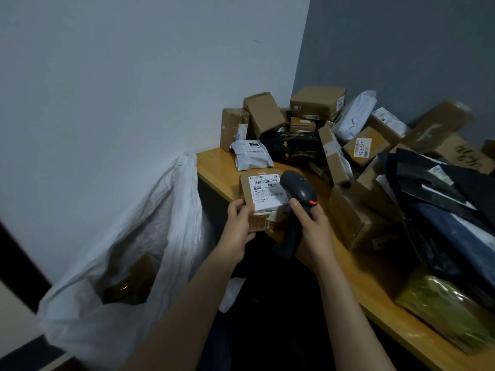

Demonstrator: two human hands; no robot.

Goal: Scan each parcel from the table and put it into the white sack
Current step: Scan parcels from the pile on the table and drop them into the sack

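My left hand (pixel 239 226) grips a small brown cardboard parcel (pixel 260 195) by its lower left edge, white barcode label facing up. My right hand (pixel 312 228) holds a dark handheld barcode scanner (pixel 297 189) by its handle, index finger near the trigger. The scanner's head hangs over the label's right side. Both sit above the front left corner of the wooden table (pixel 214 167). The white sack (pixel 150 236) hangs open to the left of the table, with brown parcels (pixel 128 282) inside it.
A heap of cardboard boxes (pixel 317 103), white mailer bags (pixel 250 155) and dark plastic mailers (pixel 439 188) covers the table's back and right. A yellow-green packet (pixel 444 309) lies near the front right edge. Walls close in behind the table.
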